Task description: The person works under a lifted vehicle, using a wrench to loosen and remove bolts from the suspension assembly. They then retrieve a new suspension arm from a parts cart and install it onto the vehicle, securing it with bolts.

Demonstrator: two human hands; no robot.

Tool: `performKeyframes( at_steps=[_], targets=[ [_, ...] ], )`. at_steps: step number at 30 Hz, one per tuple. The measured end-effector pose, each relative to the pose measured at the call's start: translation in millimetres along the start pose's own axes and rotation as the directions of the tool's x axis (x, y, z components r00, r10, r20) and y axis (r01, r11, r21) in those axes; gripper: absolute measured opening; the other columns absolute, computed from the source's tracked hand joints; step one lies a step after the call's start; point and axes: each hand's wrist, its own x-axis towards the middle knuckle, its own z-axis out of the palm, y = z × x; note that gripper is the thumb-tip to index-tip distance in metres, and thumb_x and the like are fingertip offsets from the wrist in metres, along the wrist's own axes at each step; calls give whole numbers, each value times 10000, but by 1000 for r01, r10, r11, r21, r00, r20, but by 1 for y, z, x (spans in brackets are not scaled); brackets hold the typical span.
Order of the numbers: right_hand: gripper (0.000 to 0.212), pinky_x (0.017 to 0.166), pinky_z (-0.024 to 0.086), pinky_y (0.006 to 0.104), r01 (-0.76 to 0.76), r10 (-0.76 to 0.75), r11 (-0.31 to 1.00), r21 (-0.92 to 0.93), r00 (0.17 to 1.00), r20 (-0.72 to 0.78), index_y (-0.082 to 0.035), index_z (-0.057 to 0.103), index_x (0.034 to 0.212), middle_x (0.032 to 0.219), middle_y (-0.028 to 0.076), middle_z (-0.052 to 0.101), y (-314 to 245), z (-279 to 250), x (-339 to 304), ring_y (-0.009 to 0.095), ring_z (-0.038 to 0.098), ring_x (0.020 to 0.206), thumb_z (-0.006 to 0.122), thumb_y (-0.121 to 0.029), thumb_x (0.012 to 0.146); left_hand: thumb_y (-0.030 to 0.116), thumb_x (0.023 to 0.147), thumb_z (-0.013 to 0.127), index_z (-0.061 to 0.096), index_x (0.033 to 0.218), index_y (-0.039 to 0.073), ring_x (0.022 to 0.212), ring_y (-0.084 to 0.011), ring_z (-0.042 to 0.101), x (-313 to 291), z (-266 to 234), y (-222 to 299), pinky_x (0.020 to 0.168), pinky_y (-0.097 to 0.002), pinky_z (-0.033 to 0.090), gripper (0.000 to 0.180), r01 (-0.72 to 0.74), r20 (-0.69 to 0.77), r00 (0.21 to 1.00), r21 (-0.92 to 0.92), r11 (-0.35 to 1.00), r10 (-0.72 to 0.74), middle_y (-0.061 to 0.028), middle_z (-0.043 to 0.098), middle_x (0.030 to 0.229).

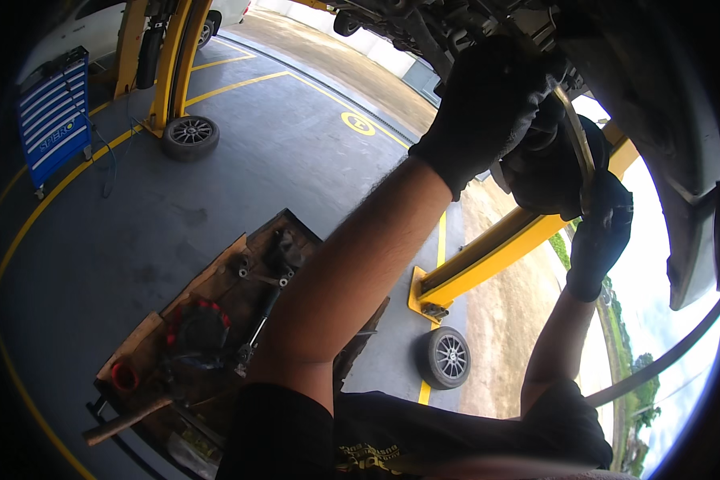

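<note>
Both my hands wear black gloves and are raised to the wheel area under a lifted car (656,104). A curved, shiny metal edge, apparently the rim of a brake disc (577,132), runs between them. My left hand (492,104) is closed at the upper end of this edge, its fingers curled among dark suspension parts; what they grip is hidden. Lower down, my right hand (602,228) is closed around the bottom of the rim. Dark round wheel-hub parts (540,172) show between the two hands.
Below my left arm stands a tool cart (148,328) with a hammer (128,420), a red ring (125,375) and metal parts. Yellow lift posts (496,260) rise nearby. Wheels (446,358) lie on the grey floor; a blue tool cabinet (54,120) stands far left.
</note>
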Motion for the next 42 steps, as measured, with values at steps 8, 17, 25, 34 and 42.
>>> performKeyframes(
  at_steps=[8, 17, 25, 34, 42],
  targets=[
    [357, 900, 613, 375, 8, 48, 818, -575, 995, 82, -69, 727, 1182, 1239, 158, 739, -27, -15, 14, 298, 750, 1083, 842, -25, 847, 339, 1023, 672, 744, 974, 29, 926, -292, 731, 4, 2, -15, 877, -402, 574, 322, -240, 28, 970, 228, 944, 240, -132, 752, 928],
    [318, 983, 584, 373, -168, 207, 873, -457, 978, 36, -82, 711, 1243, 1334, 142, 704, -38, -24, 13, 285, 710, 1191, 756, -34, 931, 256, 1057, 606, 736, 828, 46, 755, -282, 709, 5, 11, -5, 799, -402, 570, 337, -335, 0, 931, 396, 855, 365, -114, 707, 749],
    [373, 1042, 546, 420, 240, -218, 811, -533, 970, 104, -66, 717, 1215, 1258, 126, 725, -36, -23, 14, 309, 700, 1168, 829, -55, 860, 303, 1066, 602, 703, 792, 41, 667, -242, 707, 3, 13, -1, 677, -376, 566, 392, -309, -55, 934, 374, 874, 353, -90, 671, 676],
    [521, 926, 589, 376, -36, 73, 963, -268, 989, 131, -67, 671, 1342, 1171, 133, 763, 9, -10, 3, 279, 751, 1057, 827, -25, 847, 300, 1013, 699, 717, 934, 15, 693, -166, 734, 1, 9, 10, 619, -275, 578, 296, 38, 23, 999, -68, 997, -36, -88, 708, 802],
    [464, 826, 564, 259, -444, 421, 853, 276, 896, 143, -31, 545, 1502, 1216, 124, 739, 27, 10, -3, 142, 722, 973, 623, -184, 1070, 310, 1053, 655, 613, 1209, 46, 944, -179, 726, 4, -5, -3, 837, -348, 638, 309, 177, 244, 966, -398, 900, -82, -63, 687, 1076]
  ],
)
